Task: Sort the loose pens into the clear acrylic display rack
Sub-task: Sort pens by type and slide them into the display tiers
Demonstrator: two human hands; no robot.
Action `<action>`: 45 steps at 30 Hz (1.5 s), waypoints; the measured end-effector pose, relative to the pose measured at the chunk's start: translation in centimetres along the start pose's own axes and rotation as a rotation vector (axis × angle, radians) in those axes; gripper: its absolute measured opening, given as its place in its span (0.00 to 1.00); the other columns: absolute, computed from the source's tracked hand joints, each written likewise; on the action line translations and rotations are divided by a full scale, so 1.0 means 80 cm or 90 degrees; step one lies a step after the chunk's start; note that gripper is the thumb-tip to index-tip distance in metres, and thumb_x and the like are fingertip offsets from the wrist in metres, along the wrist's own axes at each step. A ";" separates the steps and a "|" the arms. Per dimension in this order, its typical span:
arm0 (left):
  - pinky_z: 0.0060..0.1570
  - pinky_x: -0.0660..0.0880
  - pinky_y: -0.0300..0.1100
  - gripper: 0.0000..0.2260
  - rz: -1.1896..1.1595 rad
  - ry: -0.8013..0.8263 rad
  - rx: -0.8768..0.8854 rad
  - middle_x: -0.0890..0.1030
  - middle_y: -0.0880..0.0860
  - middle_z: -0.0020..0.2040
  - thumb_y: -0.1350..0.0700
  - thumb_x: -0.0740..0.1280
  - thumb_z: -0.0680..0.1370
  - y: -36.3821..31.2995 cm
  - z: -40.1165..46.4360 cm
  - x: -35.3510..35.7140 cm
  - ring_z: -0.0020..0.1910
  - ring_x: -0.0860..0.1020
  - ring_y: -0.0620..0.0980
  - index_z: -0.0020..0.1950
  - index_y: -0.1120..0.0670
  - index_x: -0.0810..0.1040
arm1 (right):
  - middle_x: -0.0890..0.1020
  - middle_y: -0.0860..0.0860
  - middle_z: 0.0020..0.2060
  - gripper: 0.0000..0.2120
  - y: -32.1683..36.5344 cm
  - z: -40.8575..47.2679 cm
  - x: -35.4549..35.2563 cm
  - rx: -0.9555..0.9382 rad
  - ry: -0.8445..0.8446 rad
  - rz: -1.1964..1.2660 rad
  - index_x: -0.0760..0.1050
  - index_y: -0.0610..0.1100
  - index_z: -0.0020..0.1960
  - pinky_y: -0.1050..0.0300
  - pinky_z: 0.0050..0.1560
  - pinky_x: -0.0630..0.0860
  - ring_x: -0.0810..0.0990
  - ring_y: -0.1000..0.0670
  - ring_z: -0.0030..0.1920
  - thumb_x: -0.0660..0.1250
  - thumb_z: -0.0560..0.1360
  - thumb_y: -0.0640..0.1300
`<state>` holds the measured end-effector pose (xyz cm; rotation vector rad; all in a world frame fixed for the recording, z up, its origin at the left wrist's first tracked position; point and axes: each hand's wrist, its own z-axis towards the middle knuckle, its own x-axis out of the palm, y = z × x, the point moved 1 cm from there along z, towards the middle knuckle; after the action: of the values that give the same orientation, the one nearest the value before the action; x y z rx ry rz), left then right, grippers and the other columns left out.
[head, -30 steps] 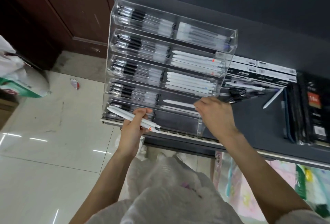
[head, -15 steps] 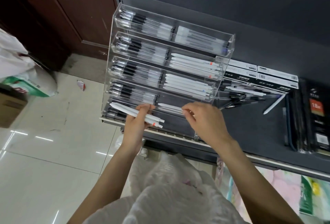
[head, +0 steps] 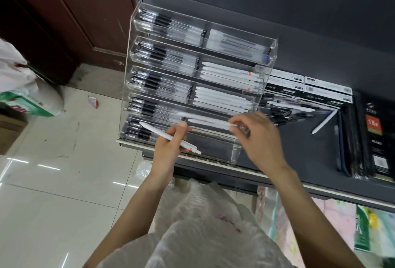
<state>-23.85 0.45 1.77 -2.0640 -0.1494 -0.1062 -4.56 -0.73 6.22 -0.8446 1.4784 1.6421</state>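
The left hand [head: 168,148] grips white pens [head: 168,137] slanting across its fingers, red-marked ends lower right. Just above and behind this grip stands the clear acrylic rack [head: 192,79] on the shelf [head: 299,148], its tiers holding black-grip pens left, white ones right. The right hand [head: 256,139] pinches one blurred white pen [head: 209,122] by its end, level over a lower tier. Right of that grip lie loose pens [head: 299,111].

Pens going into the clear acrylic rack [head: 265,71] on a dark shelf [head: 299,139].
Left hand [head: 168,150] grips a white pen [head: 168,137]; right hand [head: 258,137] pinches the end of another white pen [head: 209,122] at a lower right compartment.
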 end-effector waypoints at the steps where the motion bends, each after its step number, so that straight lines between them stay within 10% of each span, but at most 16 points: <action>1: 0.44 0.75 0.46 0.13 0.000 -0.004 0.000 0.72 0.43 0.28 0.49 0.64 0.78 0.000 0.000 -0.003 0.31 0.75 0.41 0.44 0.57 0.81 | 0.81 0.54 0.38 0.04 -0.012 0.001 -0.003 -0.016 -0.021 -0.043 0.80 0.46 0.47 0.60 0.39 0.71 0.73 0.55 0.42 0.72 0.72 0.43; 14: 0.37 0.75 0.39 0.11 -0.034 -0.022 -0.005 0.70 0.45 0.29 0.51 0.63 0.79 -0.003 0.007 -0.017 0.30 0.72 0.42 0.41 0.56 0.79 | 0.78 0.50 0.29 0.13 -0.026 0.002 0.029 -0.138 -0.028 -0.428 0.78 0.44 0.36 0.57 0.39 0.74 0.74 0.48 0.37 0.71 0.58 0.27; 23: 0.40 0.74 0.40 0.12 -0.033 -0.021 -0.016 0.71 0.43 0.28 0.51 0.63 0.80 -0.001 0.007 -0.022 0.30 0.73 0.41 0.43 0.57 0.79 | 0.82 0.51 0.39 0.16 -0.019 0.023 0.065 -0.110 0.115 -0.339 0.80 0.46 0.50 0.60 0.30 0.75 0.81 0.50 0.39 0.77 0.64 0.36; 29: 0.40 0.74 0.40 0.13 -0.030 -0.016 -0.012 0.75 0.41 0.28 0.52 0.62 0.80 0.001 0.008 -0.024 0.30 0.74 0.39 0.48 0.62 0.76 | 0.80 0.51 0.42 0.06 -0.016 0.032 0.063 -0.070 0.196 -0.346 0.78 0.46 0.50 0.58 0.36 0.72 0.78 0.49 0.44 0.63 0.78 0.39; 36: 0.36 0.74 0.36 0.11 -0.054 -0.017 -0.016 0.69 0.47 0.31 0.53 0.62 0.80 0.003 0.008 -0.020 0.30 0.72 0.41 0.42 0.55 0.80 | 0.79 0.52 0.37 0.12 -0.009 0.028 0.062 -0.062 0.160 -0.376 0.79 0.47 0.47 0.61 0.28 0.68 0.78 0.50 0.35 0.73 0.67 0.34; 45: 0.40 0.78 0.45 0.12 -0.014 -0.009 0.012 0.72 0.45 0.26 0.51 0.67 0.77 0.000 0.014 -0.002 0.29 0.76 0.45 0.39 0.57 0.72 | 0.80 0.51 0.44 0.10 -0.003 0.027 0.065 -0.038 0.168 -0.341 0.78 0.45 0.53 0.58 0.35 0.72 0.79 0.48 0.43 0.63 0.76 0.35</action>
<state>-23.98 1.43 1.20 -2.0443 -0.1822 -0.1034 -6.93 1.99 1.83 -1.3948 1.2283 1.2085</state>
